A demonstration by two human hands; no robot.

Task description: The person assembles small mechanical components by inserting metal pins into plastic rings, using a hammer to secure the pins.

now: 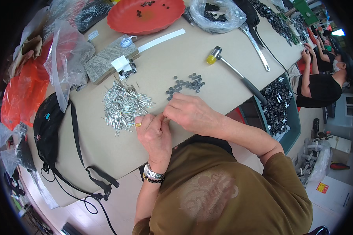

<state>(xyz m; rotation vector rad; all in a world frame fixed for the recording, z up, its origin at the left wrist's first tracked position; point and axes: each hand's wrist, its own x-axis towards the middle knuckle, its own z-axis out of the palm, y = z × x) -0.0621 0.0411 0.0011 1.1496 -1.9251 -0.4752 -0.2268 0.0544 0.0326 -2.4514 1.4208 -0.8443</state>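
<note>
A: Hands first?
B: Left hand (155, 135) and right hand (192, 113) come together at the near edge of the table (96, 160). Fingers bent on both, tips meeting. Whatever lies between them is hidden; cannot tell if either grips anything.

A: Nearest things?
B: Loose heap of slim silver pins (125, 105), just beyond the left hand's fingers, lying every which way. Small dark round pieces (194, 84) scattered flat just past the right hand.

A: Tools?
B: A mallet (250, 85), yellow-faced, lies to the right of the round pieces, its dark grip pointing toward a teal bin (295, 119) of black parts. Farther back, a metal wrench (256, 47).

A: Far side?
B: Red dish (123, 17) with a few dark bits in it; left of centre and nearer, a grey slab (100, 64) with white paper on its near end.

A: Left edge?
B: Black strapped bag (49, 125), its strap trailing across the tabletop.
</note>
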